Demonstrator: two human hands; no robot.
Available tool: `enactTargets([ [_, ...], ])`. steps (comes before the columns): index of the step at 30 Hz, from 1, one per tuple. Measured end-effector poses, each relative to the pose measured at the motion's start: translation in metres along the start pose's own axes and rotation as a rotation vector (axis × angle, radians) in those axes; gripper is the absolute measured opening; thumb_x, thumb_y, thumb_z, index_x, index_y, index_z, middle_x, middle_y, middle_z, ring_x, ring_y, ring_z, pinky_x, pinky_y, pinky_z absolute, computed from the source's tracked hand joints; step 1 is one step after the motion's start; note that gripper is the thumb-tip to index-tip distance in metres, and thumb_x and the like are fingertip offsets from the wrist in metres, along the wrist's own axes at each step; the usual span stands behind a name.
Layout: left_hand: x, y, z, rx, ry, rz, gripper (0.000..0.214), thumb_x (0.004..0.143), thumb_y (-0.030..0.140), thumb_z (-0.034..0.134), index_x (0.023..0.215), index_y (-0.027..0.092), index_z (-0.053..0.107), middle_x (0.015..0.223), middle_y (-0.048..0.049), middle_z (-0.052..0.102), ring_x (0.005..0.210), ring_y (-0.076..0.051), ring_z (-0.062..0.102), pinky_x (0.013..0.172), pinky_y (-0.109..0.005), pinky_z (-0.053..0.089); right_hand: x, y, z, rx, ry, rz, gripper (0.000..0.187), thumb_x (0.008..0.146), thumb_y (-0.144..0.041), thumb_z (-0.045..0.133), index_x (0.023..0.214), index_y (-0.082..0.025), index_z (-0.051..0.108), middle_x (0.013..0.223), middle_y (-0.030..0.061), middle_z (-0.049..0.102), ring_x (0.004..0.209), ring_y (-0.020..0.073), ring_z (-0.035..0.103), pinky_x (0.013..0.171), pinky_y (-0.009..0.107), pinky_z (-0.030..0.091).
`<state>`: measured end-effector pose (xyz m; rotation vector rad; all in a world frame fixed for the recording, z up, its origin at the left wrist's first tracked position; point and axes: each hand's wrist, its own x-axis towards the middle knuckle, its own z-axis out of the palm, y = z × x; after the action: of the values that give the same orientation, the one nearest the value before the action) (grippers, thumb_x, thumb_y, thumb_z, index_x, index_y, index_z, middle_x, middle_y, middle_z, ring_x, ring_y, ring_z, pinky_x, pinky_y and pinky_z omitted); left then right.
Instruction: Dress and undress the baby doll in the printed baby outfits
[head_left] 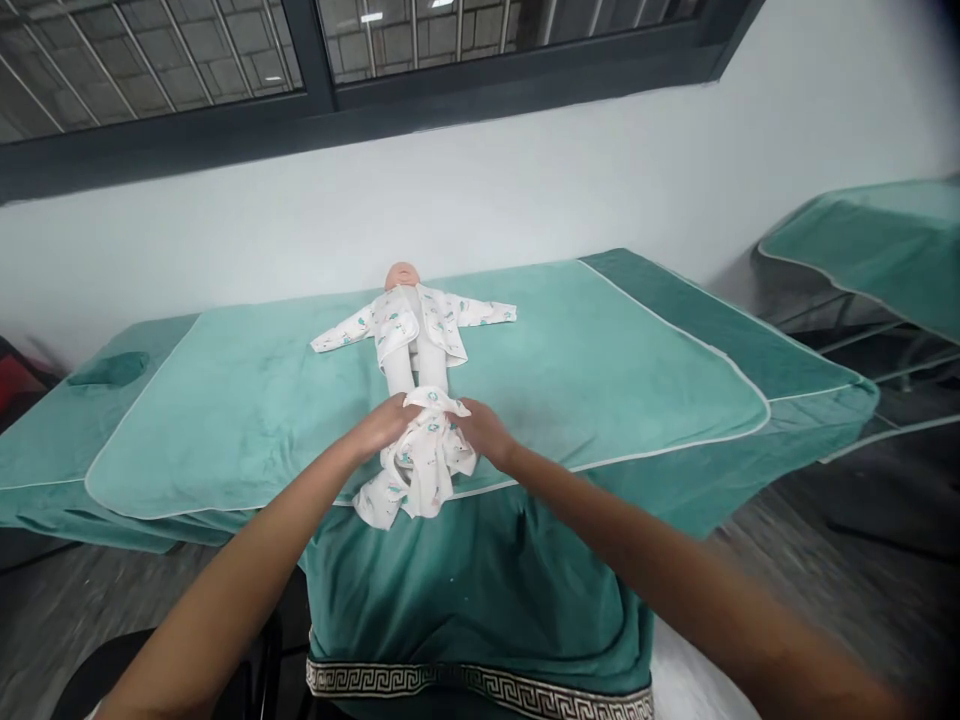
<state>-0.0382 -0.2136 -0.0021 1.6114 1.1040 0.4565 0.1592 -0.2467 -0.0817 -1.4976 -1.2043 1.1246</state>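
A baby doll lies on its back on the green cover, its head toward the wall. It wears an open white printed jacket with the sleeves spread out to both sides. Bunched around the lower ends of the doll's pale legs is a pair of white printed baby trousers. My left hand grips the left side of the trousers' waistband, and my right hand grips the right side. The trousers hang toward me over the bed's front edge. The doll's feet are hidden in the cloth.
The bed has a light green sheet over a darker green cover, which drapes down in front to a patterned border. A white wall and a barred window stand behind. Another green-covered bed is at the right.
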Motion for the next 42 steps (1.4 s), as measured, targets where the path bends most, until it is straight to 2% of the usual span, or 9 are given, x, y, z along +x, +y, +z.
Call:
enactTargets([
  [3, 0.013, -0.007, -0.001, 0.027, -0.043, -0.059, 0.058, 0.074, 0.053, 0.077, 0.117, 0.016, 0.065, 0.122, -0.0123, 0.071, 0.117, -0.034, 0.063, 0.093, -0.040, 0.051, 0.007, 0.018, 0.002, -0.090, 0.083, 0.016, 0.017, 0.080, -0.038, 0.060, 0.078, -0.021, 0.063, 0.089, 0.0069, 0.072, 0.088, 0.0261, 0.061, 0.079, 0.036, 0.046],
  [7, 0.025, -0.005, -0.008, 0.096, -0.204, 0.063, 0.055, 0.075, 0.042, 0.077, 0.121, 0.017, 0.062, 0.126, -0.0109, 0.068, 0.119, -0.032, 0.062, 0.098, -0.039, 0.048, 0.013, 0.018, 0.002, -0.084, 0.097, 0.032, 0.023, 0.082, -0.044, 0.058, 0.077, -0.022, 0.062, 0.092, 0.0076, 0.072, 0.091, 0.0273, 0.060, 0.080, 0.036, 0.045],
  [12, 0.037, -0.005, 0.000, 0.274, -0.090, 0.099, 0.044, 0.079, 0.043, 0.070, 0.114, 0.017, 0.065, 0.120, -0.0109, 0.070, 0.114, -0.034, 0.062, 0.101, -0.045, 0.046, 0.020, 0.014, 0.001, 0.077, -0.014, 0.130, 0.031, 0.079, -0.051, 0.063, 0.074, -0.020, 0.064, 0.085, 0.0090, 0.073, 0.085, 0.0280, 0.065, 0.073, 0.036, 0.049],
  [16, 0.036, 0.004, 0.003, 0.080, -0.043, 0.093, 0.051, 0.081, 0.054, 0.070, 0.115, 0.017, 0.065, 0.120, -0.0110, 0.070, 0.113, -0.032, 0.063, 0.098, -0.042, 0.049, 0.021, 0.008, -0.003, 0.311, -0.183, 0.173, 0.037, 0.077, -0.056, 0.067, 0.082, -0.019, 0.068, 0.086, 0.0107, 0.075, 0.080, 0.0275, 0.069, 0.072, 0.037, 0.055],
  [19, 0.034, 0.017, -0.008, -0.163, -0.193, 0.056, 0.059, 0.076, 0.050, 0.078, 0.125, 0.020, 0.063, 0.126, -0.0104, 0.068, 0.116, -0.030, 0.065, 0.096, -0.040, 0.051, 0.023, 0.002, -0.008, 0.463, -0.236, 0.142, 0.036, 0.073, -0.052, 0.073, 0.090, -0.020, 0.070, 0.095, 0.0093, 0.076, 0.084, 0.0260, 0.070, 0.077, 0.036, 0.056],
  [22, 0.039, 0.025, -0.023, -0.219, -0.339, 0.053, 0.070, 0.067, 0.038, 0.088, 0.131, 0.024, 0.064, 0.131, -0.0102, 0.067, 0.123, -0.031, 0.062, 0.099, -0.040, 0.051, 0.032, -0.001, -0.010, 0.478, -0.206, 0.071, 0.038, 0.073, -0.052, 0.074, 0.093, -0.021, 0.070, 0.099, 0.0067, 0.077, 0.090, 0.0251, 0.069, 0.080, 0.033, 0.054],
  [29, 0.083, 0.019, -0.028, 0.043, 0.060, 0.297, 0.050, 0.072, 0.021, 0.071, 0.122, 0.021, 0.065, 0.133, -0.0065, 0.064, 0.129, -0.027, 0.055, 0.111, -0.039, 0.040, 0.076, 0.002, -0.006, 0.259, 0.168, -0.140, 0.043, 0.085, -0.051, 0.056, 0.113, -0.021, 0.067, 0.126, 0.0085, 0.071, 0.118, 0.0265, 0.063, 0.098, 0.037, 0.050],
  [37, 0.143, 0.012, -0.024, 0.228, 0.474, 0.466, 0.050, 0.067, 0.006, 0.052, 0.114, 0.021, 0.066, 0.120, -0.0051, 0.067, 0.117, -0.024, 0.058, 0.109, -0.037, 0.040, 0.134, -0.005, -0.001, 0.149, 0.304, -0.256, 0.035, 0.089, -0.044, 0.044, 0.105, -0.021, 0.065, 0.121, 0.0085, 0.071, 0.114, 0.0241, 0.061, 0.100, 0.035, 0.047],
  [42, 0.137, 0.006, -0.031, 0.147, 0.483, 0.375, 0.037, 0.077, 0.022, 0.065, 0.114, 0.020, 0.066, 0.117, -0.0062, 0.063, 0.107, -0.021, 0.060, 0.100, -0.035, 0.044, 0.152, -0.001, -0.018, 0.058, 0.231, -0.226, 0.025, 0.085, -0.042, 0.053, 0.094, -0.020, 0.061, 0.105, 0.0070, 0.070, 0.101, 0.0237, 0.059, 0.095, 0.036, 0.045],
])
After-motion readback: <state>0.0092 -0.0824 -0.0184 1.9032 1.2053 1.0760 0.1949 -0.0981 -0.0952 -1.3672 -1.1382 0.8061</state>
